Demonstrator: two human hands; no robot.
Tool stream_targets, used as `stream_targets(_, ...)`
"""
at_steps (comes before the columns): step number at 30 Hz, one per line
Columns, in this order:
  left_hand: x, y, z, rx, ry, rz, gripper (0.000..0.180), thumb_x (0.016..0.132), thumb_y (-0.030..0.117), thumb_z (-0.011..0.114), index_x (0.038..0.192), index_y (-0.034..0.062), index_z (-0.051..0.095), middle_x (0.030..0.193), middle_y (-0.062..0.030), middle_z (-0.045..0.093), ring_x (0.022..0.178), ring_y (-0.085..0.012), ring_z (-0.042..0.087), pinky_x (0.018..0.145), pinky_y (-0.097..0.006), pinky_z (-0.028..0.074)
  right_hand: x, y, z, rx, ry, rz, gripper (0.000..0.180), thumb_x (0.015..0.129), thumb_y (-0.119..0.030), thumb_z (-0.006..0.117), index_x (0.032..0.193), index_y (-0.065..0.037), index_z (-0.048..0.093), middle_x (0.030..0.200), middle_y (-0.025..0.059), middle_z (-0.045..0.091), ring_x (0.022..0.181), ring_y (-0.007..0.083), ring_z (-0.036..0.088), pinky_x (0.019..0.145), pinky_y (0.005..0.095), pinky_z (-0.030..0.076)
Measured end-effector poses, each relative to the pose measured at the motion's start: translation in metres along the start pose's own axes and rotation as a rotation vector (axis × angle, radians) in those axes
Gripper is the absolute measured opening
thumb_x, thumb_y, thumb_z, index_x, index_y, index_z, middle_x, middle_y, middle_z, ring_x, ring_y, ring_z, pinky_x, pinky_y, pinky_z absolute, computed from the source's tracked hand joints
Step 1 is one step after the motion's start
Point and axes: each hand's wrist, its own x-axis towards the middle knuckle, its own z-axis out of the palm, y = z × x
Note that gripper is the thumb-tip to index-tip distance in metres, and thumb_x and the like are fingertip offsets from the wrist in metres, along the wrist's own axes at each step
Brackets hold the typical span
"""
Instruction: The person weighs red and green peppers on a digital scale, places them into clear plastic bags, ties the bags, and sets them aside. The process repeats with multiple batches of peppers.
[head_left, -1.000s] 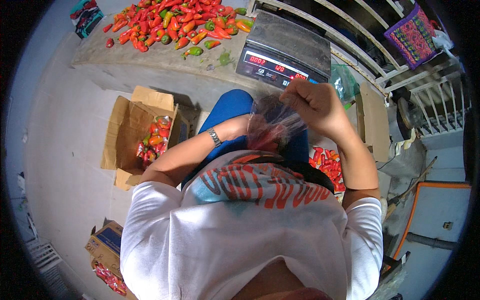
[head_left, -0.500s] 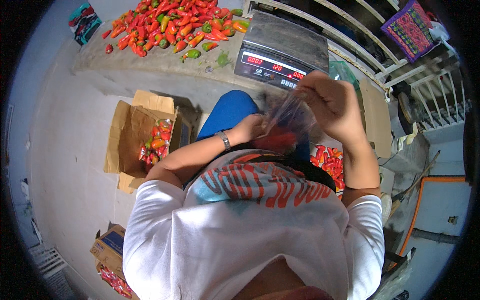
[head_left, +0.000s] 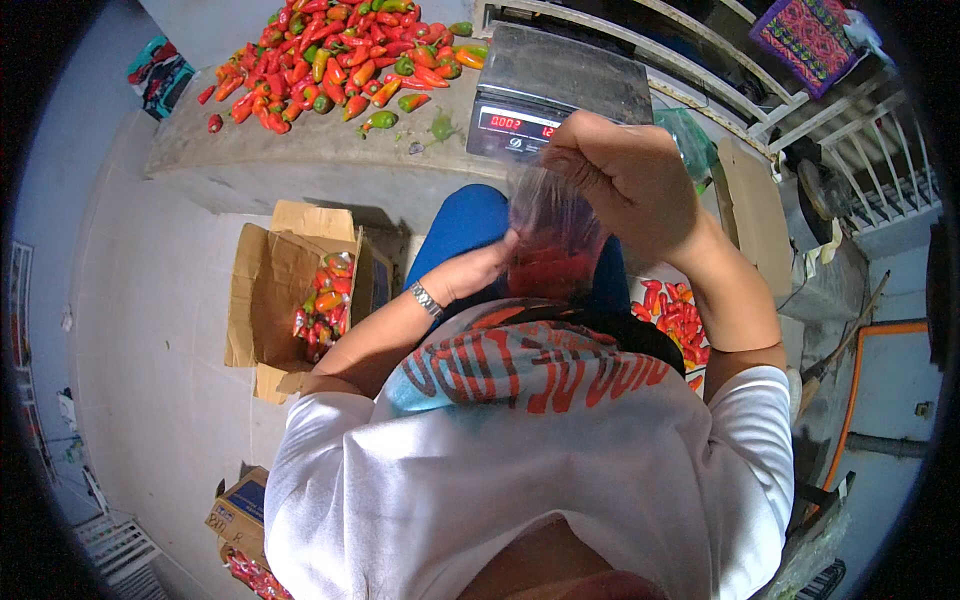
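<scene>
A clear plastic bag (head_left: 553,262) with red peppers in its bottom hangs over my lap, its upper part drawn into a narrow, creased neck. My right hand (head_left: 628,180) is closed round the top of that neck, in front of the scale. Against the bag's left side rests my left hand (head_left: 474,270), thumb toward me; its other fingers are mostly hidden by the bag. Just beyond my right hand is a digital scale (head_left: 560,70) with red lit figures, partly covered by that hand.
Loose red, orange and green peppers (head_left: 330,60) are heaped on the concrete ledge (head_left: 300,160). An open cardboard box (head_left: 262,290) at left holds bagged peppers. More red peppers (head_left: 680,322) lie at my right. Another carton (head_left: 240,505) stands at lower left; white railings (head_left: 720,70) run behind the scale.
My right hand has moved left with the bag's neck, covering more of the scale's display. The bag hangs straighter, and my left hand has shifted a little left and down along its side.
</scene>
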Motion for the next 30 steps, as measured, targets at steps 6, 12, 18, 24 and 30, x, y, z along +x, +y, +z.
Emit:
stream_targets(6,0.02,-0.025,-0.013,-0.31,0.065,-0.084,0.043,0.09,0.016,0.041,0.13,0.0002,0.032,0.127,-0.0151,0.043,0.115,-0.0213,0.043,0.097,-0.032,0.033,-0.01,0.005,0.007,-0.053,-0.113,0.083,0.007,0.08,-0.005,0.057,0.081,0.0,0.053,0.064,0.0121,0.053,0.054,0.0235,0.052,0.052,0.0268,0.043)
stream_targets(12,0.035,-0.031,-0.012,0.475,0.028,-0.024,0.032,0.089,0.008,0.043,0.12,-0.0015,0.046,0.116,-0.0141,0.053,0.102,-0.0185,0.053,0.089,-0.031,0.041,-0.011,0.005,0.011,-0.213,-0.207,0.059,0.007,0.08,-0.007,0.057,0.08,-0.001,0.053,0.063,0.0125,0.052,0.054,0.0241,0.053,0.052,0.0275,0.043)
stream_targets(18,0.01,0.046,-0.005,-0.366,-0.054,0.23,0.072,0.075,0.041,0.061,0.13,0.0016,0.036,0.132,-0.0168,0.036,0.121,-0.0242,0.036,0.102,-0.035,0.026,0.003,0.004,-0.017,-0.021,0.095,-0.15,0.01,0.082,-0.01,0.055,0.08,-0.001,0.054,0.067,0.0124,0.053,0.057,0.0272,0.055,0.053,0.0314,0.044)
stream_targets(24,0.012,0.1,0.009,0.593,-0.148,0.223,0.083,0.061,0.032,0.073,0.128,0.0008,0.035,0.129,-0.0159,0.038,0.119,-0.0257,0.037,0.101,-0.033,0.025,0.027,-0.005,-0.014,-0.138,0.146,-0.178,0.009,0.082,-0.013,0.056,0.084,-0.004,0.054,0.07,0.0133,0.054,0.059,0.0319,0.054,0.052,0.0335,0.044)
stream_targets(30,0.031,0.06,0.022,0.353,-0.147,-0.047,0.052,0.07,0.005,0.065,0.118,0.0019,0.046,0.114,-0.0094,0.052,0.108,-0.0183,0.046,0.095,-0.031,0.034,0.041,0.002,0.011,-0.138,0.082,-0.107,0.017,0.082,-0.019,0.055,0.077,-0.005,0.049,0.062,0.0167,0.048,0.059,0.0366,0.05,0.049,0.0397,0.04)
